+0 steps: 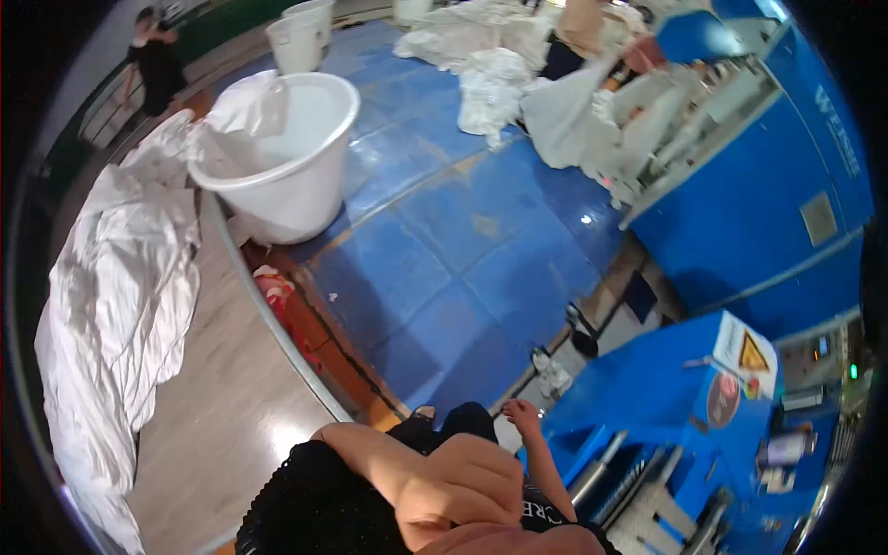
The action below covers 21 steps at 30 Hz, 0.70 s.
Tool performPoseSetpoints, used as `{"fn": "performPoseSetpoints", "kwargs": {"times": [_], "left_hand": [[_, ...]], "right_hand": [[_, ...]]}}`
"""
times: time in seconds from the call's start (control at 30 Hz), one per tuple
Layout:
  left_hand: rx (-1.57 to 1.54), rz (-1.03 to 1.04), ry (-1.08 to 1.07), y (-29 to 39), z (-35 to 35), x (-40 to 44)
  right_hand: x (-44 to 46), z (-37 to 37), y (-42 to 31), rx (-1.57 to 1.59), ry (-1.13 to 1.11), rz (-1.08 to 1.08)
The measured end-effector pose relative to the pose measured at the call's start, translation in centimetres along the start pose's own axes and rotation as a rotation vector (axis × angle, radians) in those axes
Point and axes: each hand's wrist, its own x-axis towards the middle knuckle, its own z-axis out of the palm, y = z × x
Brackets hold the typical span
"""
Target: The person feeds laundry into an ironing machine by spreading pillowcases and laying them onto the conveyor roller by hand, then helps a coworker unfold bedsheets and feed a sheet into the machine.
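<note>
Close to the camera at the bottom, my left hand [467, 481] is bent in front of my body in the black top [301, 504]. Its fingers cannot be made out, and nothing shows in it. My right hand [524, 416] hangs lower, beside the blue machine [629, 370], with loosely curved fingers and nothing between them. Left of my body is a grey table [217, 398] with a metal edge, and a long heap of white cloth [125, 296] lies over its far left side.
A white tub [287, 185] with cloth over its rim stands on the blue floor [453, 231]. Another blue machine [758, 203] is at right, beside heaped white cloth [573, 111] and a partly hidden person. A person in dark clothes [157, 74] stands at upper left.
</note>
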Motion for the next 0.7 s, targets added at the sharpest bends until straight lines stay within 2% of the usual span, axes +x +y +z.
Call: {"fn": "performPoseSetpoints", "kwargs": {"times": [0.03, 0.07, 0.1, 0.17, 0.2, 0.3, 0.37, 0.43, 0.5, 0.53, 0.57, 0.6, 0.63, 0.67, 0.7], "left_hand": [[0.065, 0.094, -0.069, -1.0, -0.8, 0.7], [0.043, 0.098, -0.029, -1.4, -1.2, 1.2], [0.021, 0.103, 0.012, -1.8, -1.6, 1.5], [0.113, 0.109, -0.012, -3.0, -3.0, 2.1], [0.168, 0.116, 0.01, -3.5, -3.2, 2.5], [0.354, 0.119, 0.091, -5.6, -3.8, 4.1], [0.49, 0.11, 0.163, -6.7, -2.5, 5.8], [0.613, 0.111, 0.123, -7.3, -1.5, 7.4], [0.731, 0.074, 0.224, -8.3, -3.1, 7.9], [0.8, 0.034, 0.265, -8.5, -4.2, 7.8], [0.844, -0.002, 0.303, -8.2, -4.9, 7.7], [1.077, -0.107, 0.248, -6.8, -5.7, 7.7], [1.01, -0.157, 0.45, -7.4, -6.5, 6.4], [1.106, -0.216, 0.639, -7.4, -8.0, 4.9], [1.09, -0.435, 0.869, -5.9, -8.6, 3.4]], "right_hand": [[1.6, -0.7, -0.9, 0.028, -0.014, 0.023], [3.4, -1.2, -1.0, 0.046, 0.006, 0.169], [5.9, -1.6, -0.8, 0.022, -0.01, 0.164], [10.0, -1.9, -0.6, 0.273, -0.211, 0.28], [11.9, -1.5, -1.7, 0.14, -0.244, 0.239], [18.2, 0.4, -5.8, 0.154, -0.328, 0.269], [20.8, 0.2, -8.2, 0.027, -0.353, 0.236], [21.9, 0.7, -12.8, -0.072, -0.409, 0.139], [25.7, 2.3, -17.7, -0.358, -0.5, 0.009], [29.0, 4.3, -18.7, -0.605, -0.664, -0.323], [29.2, 6.6, -21.6, -0.577, -0.769, -0.396], [25.4, 9.4, -25.9, -0.608, -0.647, -0.69], [17.8, 12.0, -32.8, -0.271, -0.788, -0.533], [12.2, 14.1, -37.9, -0.207, -0.953, -0.553], [7.9, 15.5, -41.9, -0.139, -1.117, -0.566]]}}
